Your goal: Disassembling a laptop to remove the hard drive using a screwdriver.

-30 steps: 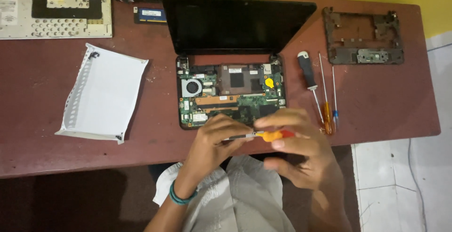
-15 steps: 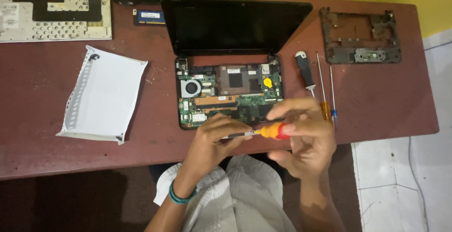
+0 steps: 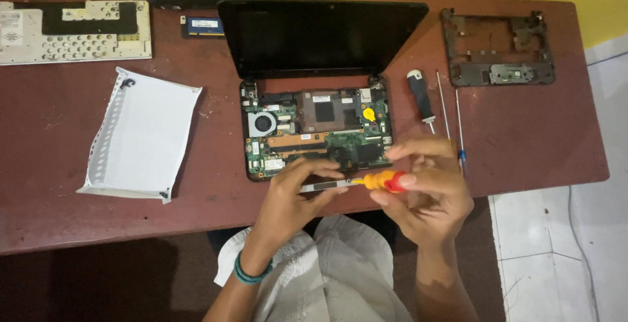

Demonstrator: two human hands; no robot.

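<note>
right at the front edge of the opened black laptop with its bare green circuit board (image 3: pixel 317 132), the left hand (image 3: pixel 294 201) pinched a thin flat silver metal strip (image 3: pixel 322 185), fingers closed on it. the right hand (image 3: pixel 425 188), just right of that strip, was closed around a small orange-and-red handled screwdriver (image 3: pixel 383 181), its tip pointing left and meeting the strip's end. both hands sat over the near edge of the dark red table (image 3: pixel 98 217). right of the laptop lay a black-handled screwdriver (image 3: pixel 420 96) and two thin metal rods (image 3: pixel 451 113), then a dark plastic laptop frame piece (image 3: pixel 497 47) further right. left of the laptop lay a white perforated paper sheet (image 3: pixel 140 135), a pale keyboard panel turned face down (image 3: pixel 72 31) and a small blue memory stick (image 3: pixel 204 26).
</note>
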